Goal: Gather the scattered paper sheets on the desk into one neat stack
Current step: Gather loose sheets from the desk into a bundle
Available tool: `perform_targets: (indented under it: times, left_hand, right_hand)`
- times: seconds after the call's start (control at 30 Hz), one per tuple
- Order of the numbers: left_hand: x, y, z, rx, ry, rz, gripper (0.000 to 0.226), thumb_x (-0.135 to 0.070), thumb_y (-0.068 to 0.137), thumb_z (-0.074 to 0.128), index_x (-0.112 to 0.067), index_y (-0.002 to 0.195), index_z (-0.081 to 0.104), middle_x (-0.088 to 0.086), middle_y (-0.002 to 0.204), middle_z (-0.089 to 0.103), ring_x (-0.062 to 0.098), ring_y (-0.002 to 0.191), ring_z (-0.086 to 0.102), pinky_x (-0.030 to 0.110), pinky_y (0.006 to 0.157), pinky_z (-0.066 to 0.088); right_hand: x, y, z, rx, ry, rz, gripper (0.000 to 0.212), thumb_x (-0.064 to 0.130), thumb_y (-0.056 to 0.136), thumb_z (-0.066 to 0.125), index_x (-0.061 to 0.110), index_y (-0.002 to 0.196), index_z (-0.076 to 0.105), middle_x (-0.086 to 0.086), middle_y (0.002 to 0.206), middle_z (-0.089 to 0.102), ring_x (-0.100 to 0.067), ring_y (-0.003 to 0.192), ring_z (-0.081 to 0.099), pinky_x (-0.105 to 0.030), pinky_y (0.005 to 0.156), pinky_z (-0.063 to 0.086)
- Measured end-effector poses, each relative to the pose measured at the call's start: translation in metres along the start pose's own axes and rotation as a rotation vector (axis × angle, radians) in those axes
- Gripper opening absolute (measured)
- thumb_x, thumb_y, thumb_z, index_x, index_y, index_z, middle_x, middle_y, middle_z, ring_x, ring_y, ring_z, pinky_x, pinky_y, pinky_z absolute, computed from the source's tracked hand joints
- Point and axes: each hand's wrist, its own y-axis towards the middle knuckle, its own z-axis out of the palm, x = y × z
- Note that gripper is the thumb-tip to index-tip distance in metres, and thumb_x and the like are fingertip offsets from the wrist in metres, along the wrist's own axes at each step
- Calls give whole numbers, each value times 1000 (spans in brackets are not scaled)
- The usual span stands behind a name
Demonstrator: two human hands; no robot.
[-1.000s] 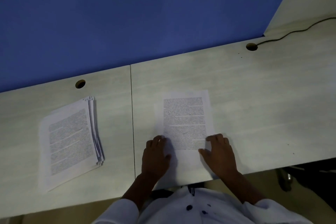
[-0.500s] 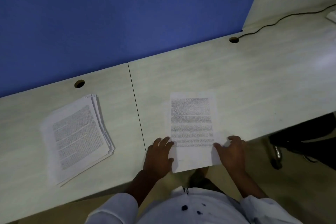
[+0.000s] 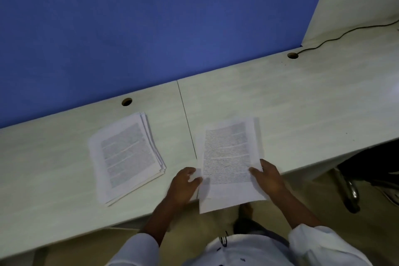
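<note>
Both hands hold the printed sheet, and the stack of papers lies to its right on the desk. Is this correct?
No. The head view shows the stack of papers left of the printed sheet on the desk; left hand and right hand do hold the sheet.

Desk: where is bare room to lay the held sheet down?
Bare desk lies right of the sheet, up to the cable hole, and left of the stack. Crowded: the near edge between stack and sheet, where the left hand sits.
</note>
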Motion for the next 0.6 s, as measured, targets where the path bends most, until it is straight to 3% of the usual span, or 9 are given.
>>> perform_targets:
  times: [0.07, 0.13, 0.23, 0.33, 0.43, 0.5, 0.6]
  left_hand:
    - [-5, 4, -24, -70, -67, -69, 61, -42, 91, 62, -17, 142, 41, 1, 145, 48, 21, 125, 53, 24, 90, 45]
    - [-12, 10, -49, -123, -206, -110, 67, -48, 87, 65, -17, 142, 42, 2, 140, 51, 22, 121, 56, 28, 89, 49]
    - [-31, 16, -82, -153, -335, -48, 47, -47, 87, 64, -23, 127, 58, -6, 118, 65, 16, 111, 62, 24, 84, 50]
    - [-57, 20, -98, -128, -417, 33, 21, -20, 93, 63, -27, 113, 65, -10, 104, 70, 12, 97, 67, 19, 72, 52]
    - [-77, 34, -100, -113, -415, 23, 33, 4, 86, 57, -24, 99, 68, -5, 97, 72, 17, 91, 67, 20, 66, 53]
    - [-86, 49, -97, -117, -434, 21, 40, 13, 81, 53, -24, 89, 67, -2, 93, 70, 22, 93, 66, 23, 68, 52]
    - [-92, 66, -90, -122, -482, 29, 31, 3, 87, 60, -24, 101, 68, -7, 98, 70, 15, 96, 66, 21, 75, 51]
  right_hand:
    - [23, 3, 15, 68, 68, -42, 22, 6, 98, 53, 21, 112, 60, 2, 109, 67, -5, 93, 62, -11, 77, 51]
    - [40, 11, 26, 156, 135, -77, 29, 3, 97, 52, 22, 119, 56, 9, 105, 65, -2, 93, 60, -5, 69, 49]
    - [61, 29, 40, 310, 135, -76, 37, 1, 91, 62, 21, 122, 59, 4, 116, 67, -14, 105, 64, -22, 87, 54]
    - [82, 48, 48, 409, 91, -83, 40, -5, 83, 67, 20, 113, 64, -1, 114, 71, -21, 106, 66, -32, 89, 56]
    - [104, 68, 55, 397, 141, -91, 37, -1, 81, 72, 21, 111, 67, 3, 107, 74, -18, 102, 69, -26, 82, 56]
    - [116, 82, 58, 366, 188, -105, 39, 6, 80, 76, 18, 117, 67, 1, 112, 73, -19, 105, 69, -32, 91, 55]
    - [128, 102, 63, 310, 184, -101, 42, 16, 80, 78, 19, 120, 67, 2, 115, 72, -18, 108, 67, -37, 100, 50]
